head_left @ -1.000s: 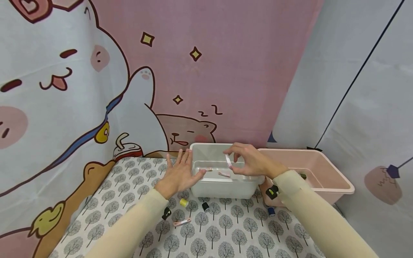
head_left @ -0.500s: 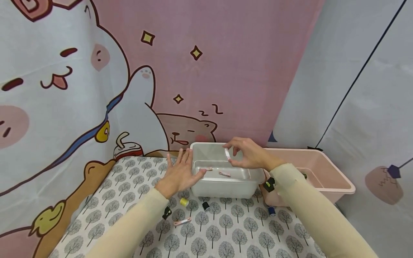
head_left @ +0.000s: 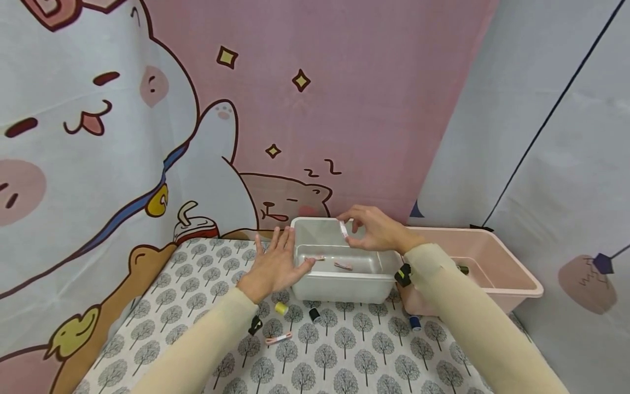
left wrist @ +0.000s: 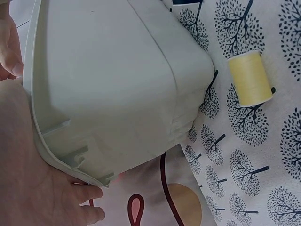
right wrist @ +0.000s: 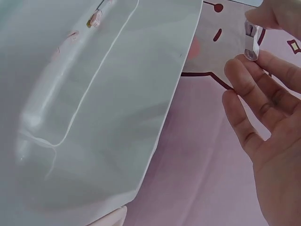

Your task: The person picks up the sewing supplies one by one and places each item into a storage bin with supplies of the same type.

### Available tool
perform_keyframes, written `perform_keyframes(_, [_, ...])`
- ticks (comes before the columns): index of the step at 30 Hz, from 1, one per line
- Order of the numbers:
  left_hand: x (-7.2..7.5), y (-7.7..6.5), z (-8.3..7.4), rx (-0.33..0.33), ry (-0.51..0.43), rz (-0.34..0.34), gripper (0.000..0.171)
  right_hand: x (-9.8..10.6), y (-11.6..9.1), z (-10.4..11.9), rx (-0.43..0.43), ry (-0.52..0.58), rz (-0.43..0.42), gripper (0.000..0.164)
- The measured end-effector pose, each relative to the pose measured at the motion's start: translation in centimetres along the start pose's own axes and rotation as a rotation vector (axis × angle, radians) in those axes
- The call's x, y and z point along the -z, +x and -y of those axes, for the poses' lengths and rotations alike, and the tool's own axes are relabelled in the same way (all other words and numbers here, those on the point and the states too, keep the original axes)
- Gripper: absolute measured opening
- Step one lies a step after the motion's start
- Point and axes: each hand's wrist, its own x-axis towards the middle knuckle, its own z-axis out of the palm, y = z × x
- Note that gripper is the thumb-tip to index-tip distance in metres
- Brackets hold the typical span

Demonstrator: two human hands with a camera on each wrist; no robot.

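Note:
My right hand (head_left: 376, 230) is above the white plastic bin (head_left: 344, 290), pinching a small pale skein (head_left: 343, 229) upright between thumb and index finger. In the right wrist view this skein (right wrist: 251, 41) looks folded, with a white band round its middle; the other fingers stand loosely apart. My left hand (head_left: 275, 271) lies on the bin's left rim with fingers spread. From the left wrist, the palm (left wrist: 28, 160) covers part of that rim. Inside the bin lie two small pink strips, one (head_left: 343, 266) near the middle and another (head_left: 319, 258) by my left thumb.
A pink bin (head_left: 521, 273) stands at the right with a dark green item (head_left: 462, 269) inside. On the tree-print cloth lie a yellow thread spool (head_left: 281, 308), a black spool (head_left: 314, 314), a blue spool (head_left: 415, 323) and a pink banded skein (head_left: 278, 339).
My right hand has risen slightly and shifted a little left and away from me, still pinching the skein. My left hand has stayed on the rim.

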Motion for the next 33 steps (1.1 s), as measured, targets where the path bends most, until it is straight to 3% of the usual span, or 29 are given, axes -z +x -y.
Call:
perform_keyframes(20, [0.0, -0.1, -0.1, 0.004, -0.021, -0.008, 0.122, -0.5, 1.6, -1.4, -0.091, 0.007, 0.034, 0.056])
perform_keyframes(28, [0.0, -0.2, -0.2, 0.006, -0.013, -0.008, 0.123, -0.8, 1.3, -1.3, -0.245, -0.03, 0.155, 0.078])
perform_keyframes(33, [-0.1, -0.1, -0.1, 0.01, -0.002, -0.008, 0.124, -1.0, 0.7, -0.8, -0.258, -0.046, 0.168, 0.07])
